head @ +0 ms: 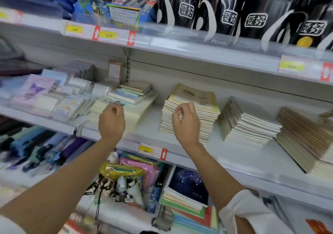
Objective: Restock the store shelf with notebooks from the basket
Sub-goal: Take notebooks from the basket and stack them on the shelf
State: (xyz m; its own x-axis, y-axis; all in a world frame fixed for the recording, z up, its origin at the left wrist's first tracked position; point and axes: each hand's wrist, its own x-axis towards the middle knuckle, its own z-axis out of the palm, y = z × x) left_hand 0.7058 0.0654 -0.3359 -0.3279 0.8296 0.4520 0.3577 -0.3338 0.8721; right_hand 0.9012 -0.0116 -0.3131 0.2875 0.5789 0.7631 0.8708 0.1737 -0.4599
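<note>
My left hand (111, 120) hovers with curled fingers at the front of a pale notebook stack (131, 111) on the middle shelf (234, 154). Nothing shows in its grasp. My right hand (187, 122) is also curled and holds nothing. It is just in front of a tall stack of yellow-covered notebooks (196, 96). To the right stand two more stacks, a leaning white-edged stack (246, 123) and a brown-edged stack (306, 140). No basket is in view.
Wrapped small notebooks (54, 96) fill the shelf's left part. Black pen cups (225, 13) line the upper shelf, close above my hands. Below are pouches (133, 172), a dark star-patterned book (187, 183) and umbrellas (39, 149). A 6.00 price tag (146, 150) sits on the shelf lip.
</note>
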